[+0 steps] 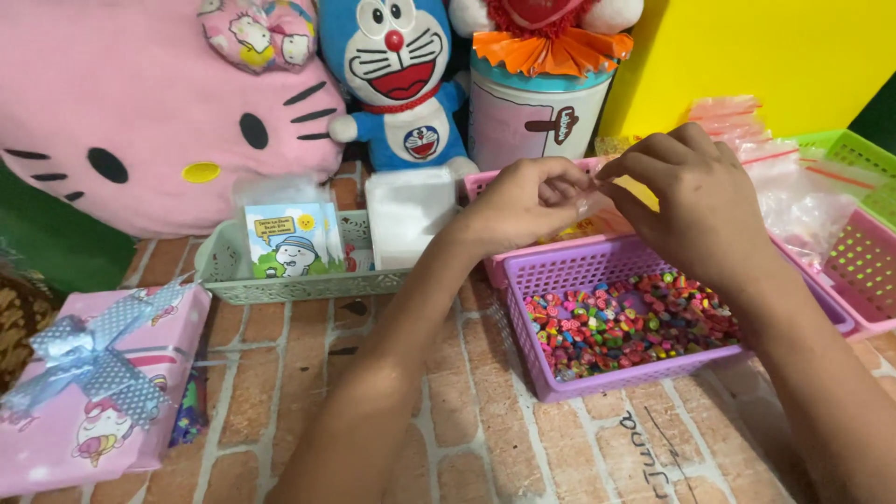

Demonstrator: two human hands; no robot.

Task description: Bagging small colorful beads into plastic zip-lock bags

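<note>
My left hand (523, 201) and my right hand (695, 201) meet above a purple plastic basket (560, 271) filled with several small colourful beads (630, 322). Both hands pinch a small clear plastic bag (594, 198) between their fingertips. The bag is nearly see-through and I cannot tell what is in it. A pink basket (485, 182) stands right behind the purple one, mostly hidden by my hands.
A pale green tray (224, 261) holds small cards and a white packet stack (406, 215). A pink gift box with a ribbon (93, 373) lies at the left. Plush toys and a tin (532, 117) line the back. More baskets and clear bags (803, 201) sit at the right.
</note>
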